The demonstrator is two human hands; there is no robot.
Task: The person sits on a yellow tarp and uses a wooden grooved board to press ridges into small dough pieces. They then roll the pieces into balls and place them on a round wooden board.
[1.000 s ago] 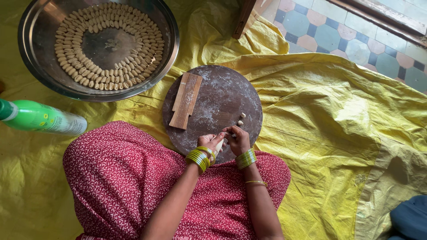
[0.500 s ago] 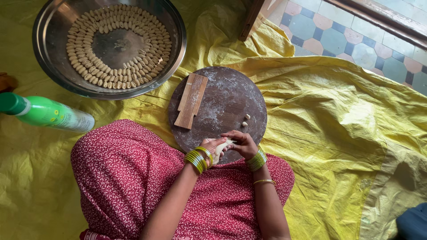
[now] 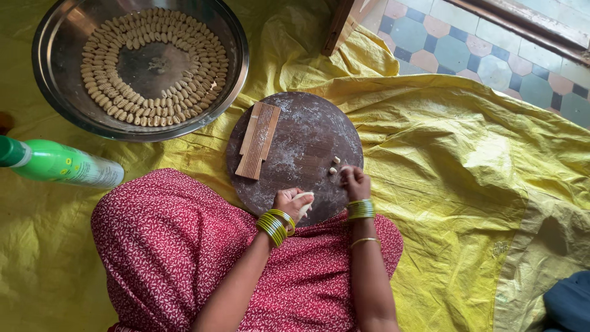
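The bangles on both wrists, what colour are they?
Green and yellow bangles, clearest in the head view.

Green labelled bottle [image 3: 58, 163] lying far left

left hand [image 3: 290, 203] curled shut, right hand [image 3: 355, 182] fingertips pressed down

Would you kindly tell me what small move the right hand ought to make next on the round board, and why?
Probably carry one small dough piece over to the ridged wooden paddle. The right hand rests its fingertips by the loose pieces on the floured board, the left hand holds a dough strip, and the steel tray already holds rows of shaped pieces.
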